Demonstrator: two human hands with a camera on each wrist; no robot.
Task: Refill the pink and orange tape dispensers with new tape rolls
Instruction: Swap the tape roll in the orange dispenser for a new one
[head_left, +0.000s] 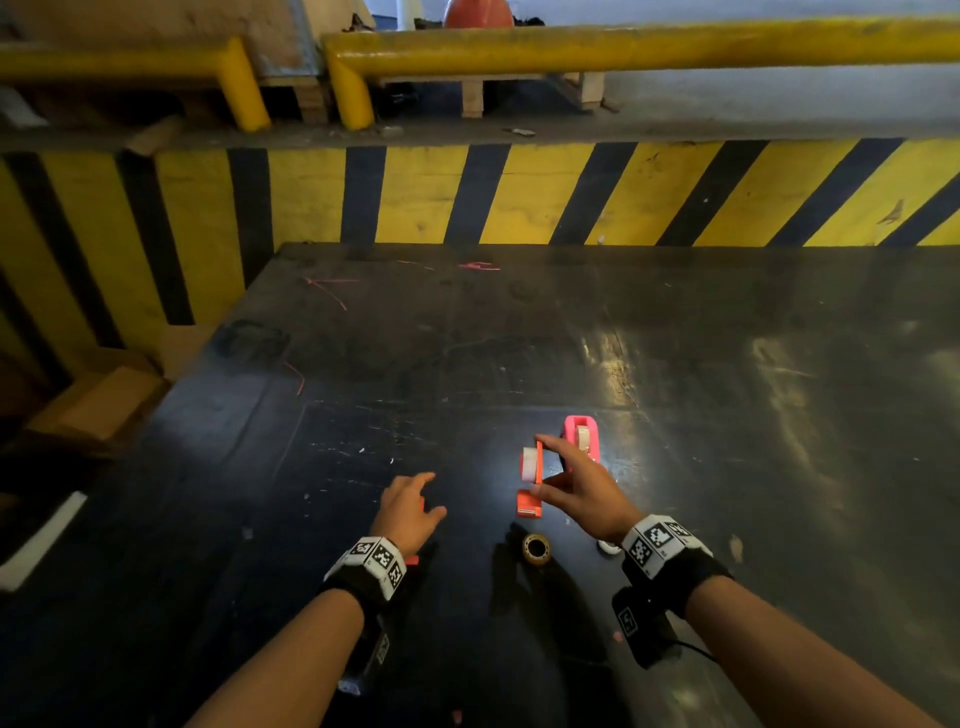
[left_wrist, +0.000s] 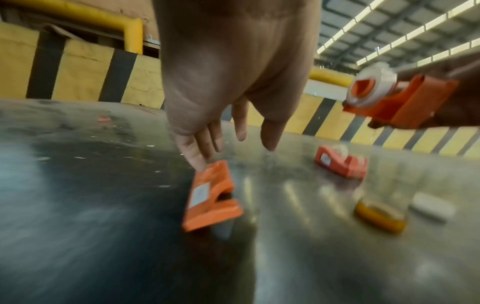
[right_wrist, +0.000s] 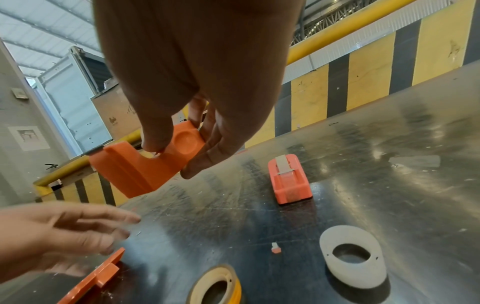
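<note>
My right hand (head_left: 541, 466) grips the orange dispenser body (right_wrist: 140, 170) between thumb and fingers and holds it above the table. A clear tape roll (left_wrist: 374, 82) sits on its hub. The orange side cover (left_wrist: 210, 195) lies flat on the table. My left hand (left_wrist: 231, 150) hovers over it with fingers spread, holding nothing, and one fingertip is at the cover's far end. The pink dispenser (head_left: 582, 439) stands on the table just beyond my right hand, with tape in it (right_wrist: 283, 166).
A yellow-brown tape roll (head_left: 536, 548) and a white roll (right_wrist: 350, 255) lie flat on the dark scratched table (head_left: 727, 364) near my right wrist. A small orange bit (right_wrist: 276, 247) lies between them. A yellow-black striped barrier (head_left: 519, 192) runs along the table's far edge.
</note>
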